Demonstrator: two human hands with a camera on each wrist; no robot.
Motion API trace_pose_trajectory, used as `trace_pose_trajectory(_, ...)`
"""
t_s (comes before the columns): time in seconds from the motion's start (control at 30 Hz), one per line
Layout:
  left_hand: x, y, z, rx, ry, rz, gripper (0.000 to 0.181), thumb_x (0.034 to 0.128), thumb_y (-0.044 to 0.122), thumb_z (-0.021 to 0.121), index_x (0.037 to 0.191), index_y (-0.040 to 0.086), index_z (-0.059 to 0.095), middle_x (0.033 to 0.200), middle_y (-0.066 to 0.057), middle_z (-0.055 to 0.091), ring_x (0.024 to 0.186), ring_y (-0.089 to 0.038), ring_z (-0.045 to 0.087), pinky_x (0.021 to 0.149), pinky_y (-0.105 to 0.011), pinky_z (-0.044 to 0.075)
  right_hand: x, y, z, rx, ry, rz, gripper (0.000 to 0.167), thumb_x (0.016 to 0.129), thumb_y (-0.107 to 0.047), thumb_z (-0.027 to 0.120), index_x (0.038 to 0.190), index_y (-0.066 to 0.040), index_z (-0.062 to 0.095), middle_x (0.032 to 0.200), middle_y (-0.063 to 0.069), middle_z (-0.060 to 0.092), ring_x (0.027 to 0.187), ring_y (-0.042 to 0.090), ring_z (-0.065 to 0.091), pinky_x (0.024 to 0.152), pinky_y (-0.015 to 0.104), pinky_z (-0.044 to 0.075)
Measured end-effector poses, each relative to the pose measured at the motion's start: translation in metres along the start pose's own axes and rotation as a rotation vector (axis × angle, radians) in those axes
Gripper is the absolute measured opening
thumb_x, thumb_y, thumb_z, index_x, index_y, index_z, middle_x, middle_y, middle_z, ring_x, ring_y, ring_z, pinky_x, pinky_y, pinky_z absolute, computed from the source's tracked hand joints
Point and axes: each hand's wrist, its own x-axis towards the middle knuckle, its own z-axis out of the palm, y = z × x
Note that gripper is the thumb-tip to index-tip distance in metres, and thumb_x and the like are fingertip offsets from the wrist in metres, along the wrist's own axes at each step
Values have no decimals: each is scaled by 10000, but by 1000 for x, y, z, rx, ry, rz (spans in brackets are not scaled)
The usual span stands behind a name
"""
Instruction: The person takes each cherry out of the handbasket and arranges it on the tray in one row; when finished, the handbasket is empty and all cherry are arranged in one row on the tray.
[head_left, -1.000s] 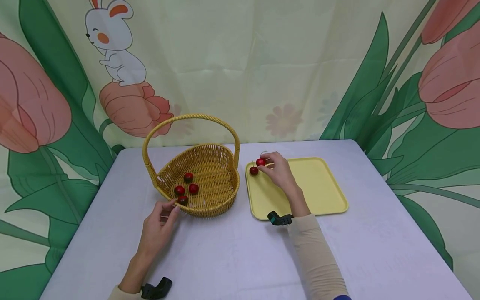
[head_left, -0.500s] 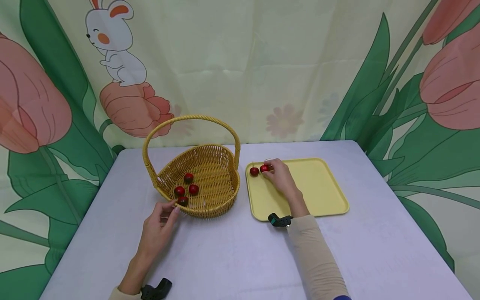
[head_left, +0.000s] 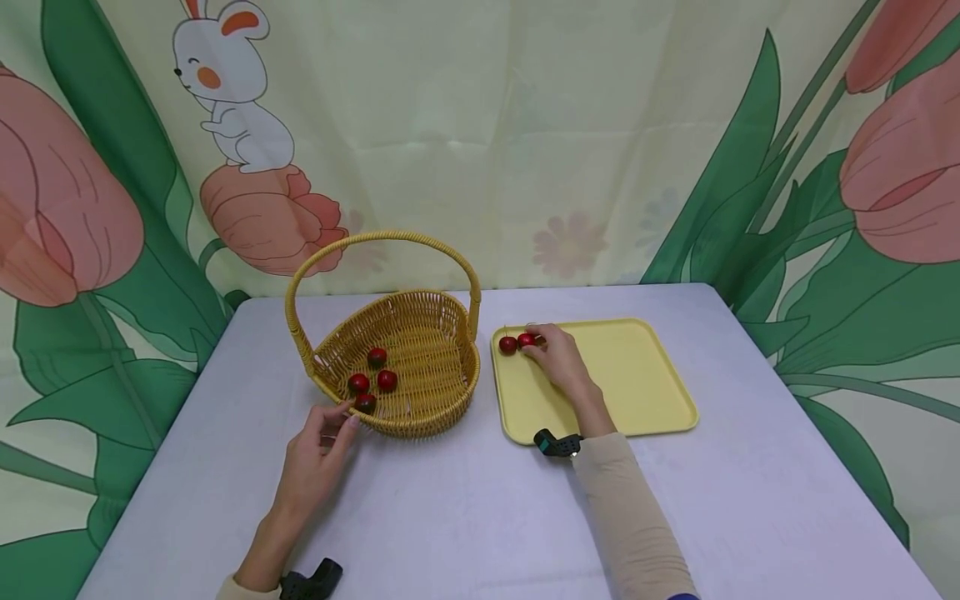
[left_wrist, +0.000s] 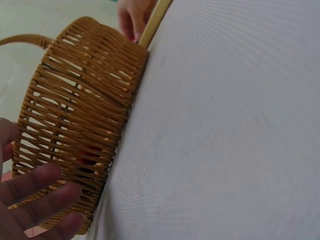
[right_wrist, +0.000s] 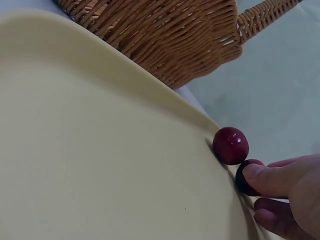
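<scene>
My right hand pinches a dark red cherry between thumb and fingers, low over the far left corner of the yellow tray. Right beside it, another cherry lies on the tray; the two seem to touch. On the left stands a wicker basket with a tall arched handle and several cherries inside, such as one cherry. My left hand holds the basket's near left rim with thumb and index finger. Its other fingers spread along the outer wall in the left wrist view.
A white cloth covers the table. Behind it hangs a curtain printed with tulips and a rabbit. The basket's handle arches high above the basket, whose right side lies close to the tray's left edge.
My right hand has lowered the cherry from the tray's far edge onto its corner, first a little right, then left against the other cherry. The left hand and basket stay put.
</scene>
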Motion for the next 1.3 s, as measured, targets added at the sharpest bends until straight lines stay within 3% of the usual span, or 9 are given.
trace_pose_trajectory(0.4, 0, -1, 0, 2, -7, 7, 287, 1005, 244, 618, 1247, 94, 581, 1000, -21, 710, 820, -12, 604, 696, -181, 540, 0, 0, -1, 11, -4, 6, 444, 962, -147, 676, 1364, 12, 573, 1293, 212, 628, 1114, 336, 656, 943, 439, 560)
trace_pose_trajectory(0.77, 0, -1, 0, -14, -1, 10, 275, 1005, 217, 617, 1238, 76, 586, 984, -28, 706, 818, -7, 602, 691, -186, 540, -2, -11, -14, 48, 34, 24, 462, 961, -179, 685, 1367, 8, 570, 1354, 208, 581, 1155, 363, 624, 938, 461, 565)
trace_pose_trajectory(1.3, 0, -1, 0, 5, -6, -2, 284, 1007, 246, 616, 1243, 92, 583, 995, -28, 710, 819, -15, 603, 705, -185, 538, -5, -34, -29, 87, 100, -78, 473, 929, -152, 721, 1355, -5, 576, 1326, 199, 588, 1169, 344, 606, 969, 460, 549)
